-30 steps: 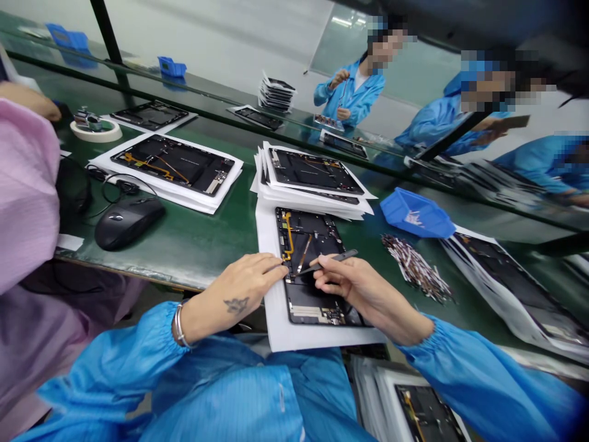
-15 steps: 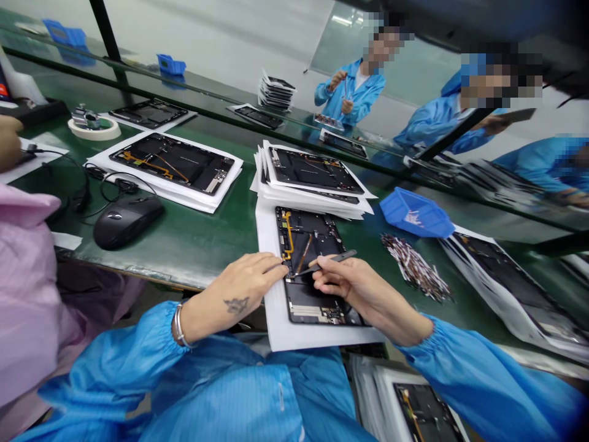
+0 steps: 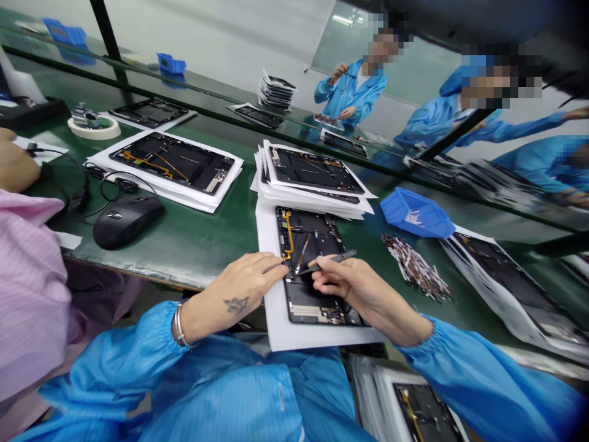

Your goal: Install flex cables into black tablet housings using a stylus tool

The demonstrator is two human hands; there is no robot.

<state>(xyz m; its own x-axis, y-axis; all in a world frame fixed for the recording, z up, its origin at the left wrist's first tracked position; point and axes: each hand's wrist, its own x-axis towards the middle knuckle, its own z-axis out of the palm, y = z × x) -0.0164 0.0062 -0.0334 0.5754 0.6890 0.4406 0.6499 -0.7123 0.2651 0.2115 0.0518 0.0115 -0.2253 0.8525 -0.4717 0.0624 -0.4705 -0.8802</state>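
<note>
A black tablet housing [image 3: 317, 245] lies on white paper in front of me, an orange flex cable [image 3: 289, 236] along its left side. My right hand [image 3: 352, 282] is closed around grey tweezers [image 3: 338, 256]. Their tips point left and down, close to the lower end of a thin brownish cable [image 3: 302, 253] inside the housing. I cannot tell whether they grip it. My left hand [image 3: 251, 279] lies with stretched fingers at the housing's left edge. Its fingertips touch near the lower end of the orange cable, and the thumb is hidden.
Behind the housing stands a paper-interleaved stack of housings [image 3: 317, 172]. To the right are a blue bin [image 3: 414, 212] and a pile of thin cables [image 3: 416, 267]. Left lie a black mouse [image 3: 129, 221] and another housing stack [image 3: 175, 162]. A person in pink [image 3: 32, 270] sits close on the left.
The tweezer tips have shifted slightly right, away from the housing's left edge. My left hand keeps its place. On the left, the other person's hand has moved right; co-workers across have moved their arms.
</note>
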